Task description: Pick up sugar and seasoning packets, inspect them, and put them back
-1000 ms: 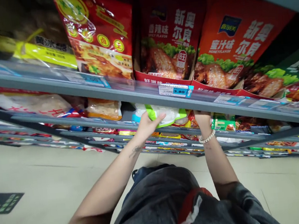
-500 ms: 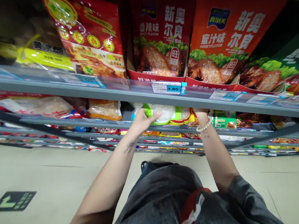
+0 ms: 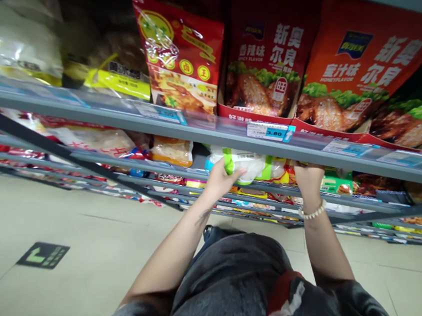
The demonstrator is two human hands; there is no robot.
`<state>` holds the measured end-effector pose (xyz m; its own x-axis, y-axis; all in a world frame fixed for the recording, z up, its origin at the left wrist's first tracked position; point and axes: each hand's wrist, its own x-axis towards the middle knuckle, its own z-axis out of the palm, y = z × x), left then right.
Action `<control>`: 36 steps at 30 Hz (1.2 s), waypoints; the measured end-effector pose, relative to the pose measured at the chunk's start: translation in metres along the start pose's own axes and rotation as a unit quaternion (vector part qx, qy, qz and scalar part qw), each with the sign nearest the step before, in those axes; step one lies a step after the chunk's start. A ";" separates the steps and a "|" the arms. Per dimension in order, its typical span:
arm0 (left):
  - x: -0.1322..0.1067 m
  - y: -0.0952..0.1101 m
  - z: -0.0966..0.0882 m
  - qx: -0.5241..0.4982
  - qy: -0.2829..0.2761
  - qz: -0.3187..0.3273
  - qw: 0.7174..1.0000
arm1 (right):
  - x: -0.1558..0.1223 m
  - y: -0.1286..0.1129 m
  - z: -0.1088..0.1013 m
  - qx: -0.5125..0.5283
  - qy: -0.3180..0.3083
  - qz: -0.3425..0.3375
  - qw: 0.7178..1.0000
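My left hand [image 3: 221, 179] is closed on the near left side of a white plastic bag [image 3: 255, 166] with bright green bands, thumb on top. The bag lies just below the front edge of the upper shelf. To its right, my right hand [image 3: 310, 176] reaches in under the same edge, back of the hand up and a beaded bracelet at the wrist. The shelf edge hides its fingers. Beside that hand is a red and yellow packet [image 3: 284, 176]; whether I touch it is unclear.
The grey upper shelf [image 3: 209, 137] crosses above my hands, bearing red boxes [image 3: 262, 67], a red bag [image 3: 181, 55] and yellow-banded clear bags [image 3: 120, 79]. An orange-edged packet [image 3: 172, 151] and a green packet [image 3: 336, 185] lie lower. A floor sign [image 3: 43, 255] is at left.
The view has shifted, so the shelves appear farther right and lower. More of the white and green bag shows below the shelf edge, and more of my right hand is visible.
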<state>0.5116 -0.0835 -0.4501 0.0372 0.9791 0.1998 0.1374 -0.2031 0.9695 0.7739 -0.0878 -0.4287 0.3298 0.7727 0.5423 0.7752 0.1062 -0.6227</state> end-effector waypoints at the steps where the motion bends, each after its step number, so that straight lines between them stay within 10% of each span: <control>1: -0.005 0.001 -0.001 -0.028 0.002 -0.002 1.000 | -0.008 -0.003 -0.002 -0.012 0.008 0.012 1.000; 13: -0.059 -0.004 -0.047 -0.132 0.024 -0.096 0.986 | -0.034 -0.040 0.019 -0.164 -0.005 -0.072 0.984; 20: -0.132 -0.028 -0.051 -0.244 -0.143 -0.198 0.939 | -0.011 -0.042 0.042 -0.187 -0.077 -0.150 0.968; 27: -0.167 -0.051 -0.066 -0.246 -0.120 -0.202 0.941 | -0.018 -0.068 0.065 -0.207 -0.094 -0.207 0.952; 36: -0.201 -0.077 -0.080 -0.233 -0.058 -0.257 0.936 | -0.030 -0.109 0.093 -0.114 -0.320 -0.414 0.845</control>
<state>0.4148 -0.2644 -0.5537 0.1950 0.9339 -0.2998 -0.2789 0.3458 0.8959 0.6290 -0.0644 -0.4299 -0.6776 0.6809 0.2779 0.7057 0.7083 -0.0149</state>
